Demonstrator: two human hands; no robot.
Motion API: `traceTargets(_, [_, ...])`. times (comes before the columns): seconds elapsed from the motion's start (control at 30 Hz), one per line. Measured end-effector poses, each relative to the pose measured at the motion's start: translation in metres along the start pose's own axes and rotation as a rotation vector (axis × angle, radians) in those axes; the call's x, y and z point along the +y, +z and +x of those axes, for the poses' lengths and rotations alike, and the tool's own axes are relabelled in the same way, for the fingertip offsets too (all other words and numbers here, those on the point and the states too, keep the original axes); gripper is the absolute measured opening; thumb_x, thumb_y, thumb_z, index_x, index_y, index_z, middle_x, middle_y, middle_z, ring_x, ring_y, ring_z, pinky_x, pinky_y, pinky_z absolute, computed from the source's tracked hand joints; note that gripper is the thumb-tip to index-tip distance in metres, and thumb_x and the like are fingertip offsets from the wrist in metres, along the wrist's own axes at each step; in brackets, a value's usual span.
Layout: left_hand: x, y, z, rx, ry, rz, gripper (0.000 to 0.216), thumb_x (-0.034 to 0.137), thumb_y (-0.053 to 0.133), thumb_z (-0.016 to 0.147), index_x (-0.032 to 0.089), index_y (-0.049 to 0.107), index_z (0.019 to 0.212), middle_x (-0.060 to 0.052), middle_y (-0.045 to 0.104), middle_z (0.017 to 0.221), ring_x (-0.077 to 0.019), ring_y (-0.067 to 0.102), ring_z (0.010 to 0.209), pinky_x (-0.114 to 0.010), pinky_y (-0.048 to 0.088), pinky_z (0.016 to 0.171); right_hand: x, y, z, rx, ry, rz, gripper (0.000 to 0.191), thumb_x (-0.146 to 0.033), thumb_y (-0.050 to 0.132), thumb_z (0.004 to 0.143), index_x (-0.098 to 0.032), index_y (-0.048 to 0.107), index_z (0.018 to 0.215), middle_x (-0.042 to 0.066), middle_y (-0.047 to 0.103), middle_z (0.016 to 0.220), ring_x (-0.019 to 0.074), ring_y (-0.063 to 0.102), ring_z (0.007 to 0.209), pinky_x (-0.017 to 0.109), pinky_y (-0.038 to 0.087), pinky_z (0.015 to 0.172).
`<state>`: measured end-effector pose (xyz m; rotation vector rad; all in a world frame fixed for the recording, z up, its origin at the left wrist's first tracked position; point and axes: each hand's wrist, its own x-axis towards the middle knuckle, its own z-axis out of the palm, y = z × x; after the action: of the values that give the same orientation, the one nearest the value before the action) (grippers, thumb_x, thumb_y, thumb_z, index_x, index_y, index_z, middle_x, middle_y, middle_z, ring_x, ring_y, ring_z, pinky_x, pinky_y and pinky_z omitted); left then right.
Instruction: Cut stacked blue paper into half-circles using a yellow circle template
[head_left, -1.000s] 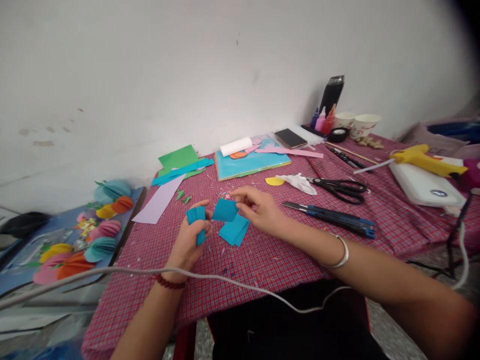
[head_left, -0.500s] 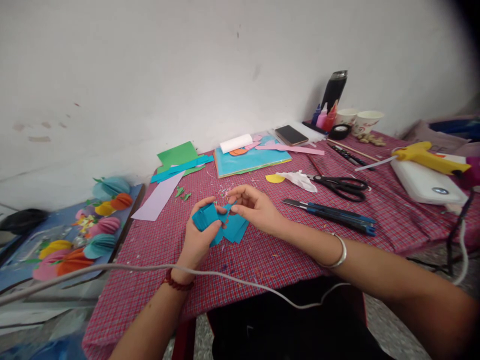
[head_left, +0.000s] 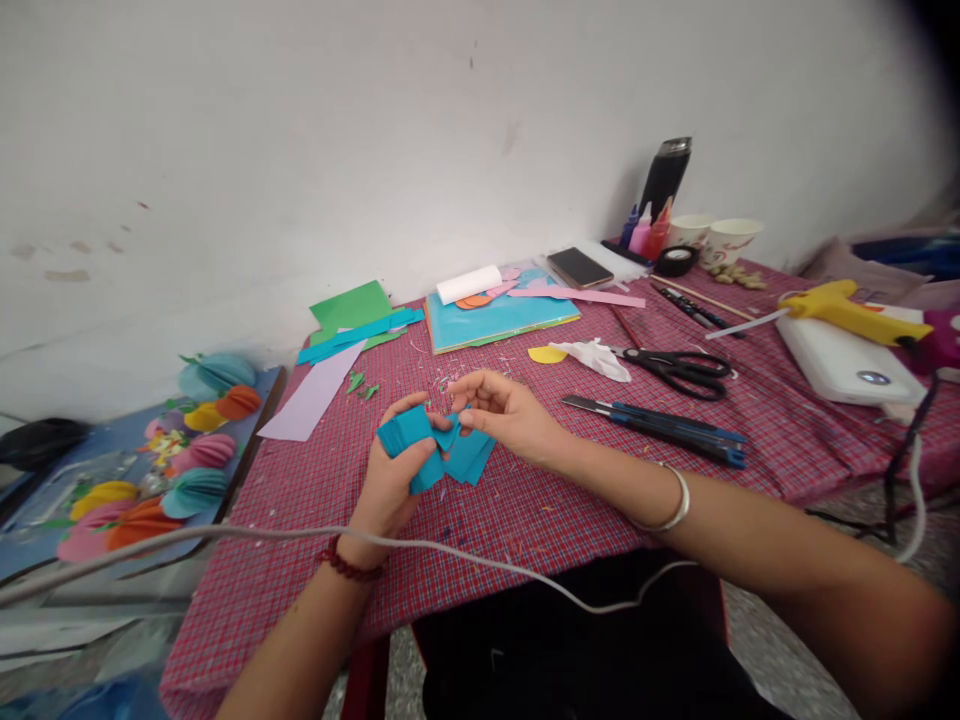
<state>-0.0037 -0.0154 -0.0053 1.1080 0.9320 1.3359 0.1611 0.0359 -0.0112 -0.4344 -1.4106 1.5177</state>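
My left hand (head_left: 397,475) is closed around a small stack of blue paper pieces (head_left: 405,430), thumb on top. The thumb and fingers of my right hand (head_left: 502,412) pinch the edge of a blue paper piece (head_left: 448,436) at the right side of that stack. Just below my right hand, more blue paper squares (head_left: 472,460) lie on the checked tablecloth. The exact shape of the pinched piece is partly hidden by my fingers.
A box cutter (head_left: 660,428) and black scissors (head_left: 679,370) lie to the right. A yellow glue gun (head_left: 851,312) rests on a white box (head_left: 840,360). A pale cable (head_left: 450,552) crosses in front of my forearms. Paper ornaments (head_left: 199,493) sit at left.
My left hand and its stack have tilted and shifted slightly left. My right hand keeps its pinch at nearly the same spot. The whole view has drifted a little.
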Motion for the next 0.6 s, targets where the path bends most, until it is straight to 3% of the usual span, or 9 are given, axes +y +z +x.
traceTargets(0.23, [-0.004,-0.003,0.003,0.004,-0.091,-0.259,0.048,0.014,0.062,0.073,0.025,0.050,0.119,-0.002,0.064,0.086,-0.0134,0.059,0.070,-0.026,0.048,0.063,0.000,0.001,0.000,-0.065,-0.027,0.075,0.029,-0.017,0.064,0.074,-0.020,0.053,0.101,-0.001,0.057,0.086,0.0097,0.059,0.075,0.023,0.052,0.066])
traceTargets(0.37, [-0.004,-0.003,0.003,-0.012,-0.119,-0.278,0.046,0.014,0.061,0.073,0.024,0.052,0.117,-0.002,0.063,0.084,-0.0125,0.057,0.067,-0.026,0.048,0.062,-0.002,0.002,0.000,-0.043,-0.020,0.040,0.031,-0.009,0.060,0.071,-0.020,0.055,0.099,-0.001,0.058,0.086,0.0091,0.059,0.074,0.023,0.051,0.066])
traceTargets(0.5, [0.002,-0.003,0.001,-0.013,0.037,-0.094,0.048,0.012,0.061,0.070,0.024,0.052,0.115,-0.004,0.063,0.093,-0.0133,0.057,0.069,-0.027,0.047,0.062,-0.001,0.001,0.001,0.088,0.084,-0.038,0.028,-0.002,0.050,0.069,-0.018,0.057,0.091,-0.002,0.059,0.080,0.0069,0.055,0.061,0.022,0.048,0.058])
traceTargets(0.6, [0.007,-0.006,0.002,0.105,0.266,0.110,0.051,0.008,0.062,0.066,0.024,0.053,0.114,-0.005,0.062,0.098,-0.0121,0.056,0.069,-0.025,0.045,0.061,0.002,-0.002,0.005,0.213,0.186,-0.105,0.020,-0.003,0.046,0.072,-0.016,0.057,0.082,-0.004,0.057,0.069,0.0056,0.051,0.049,0.020,0.044,0.050])
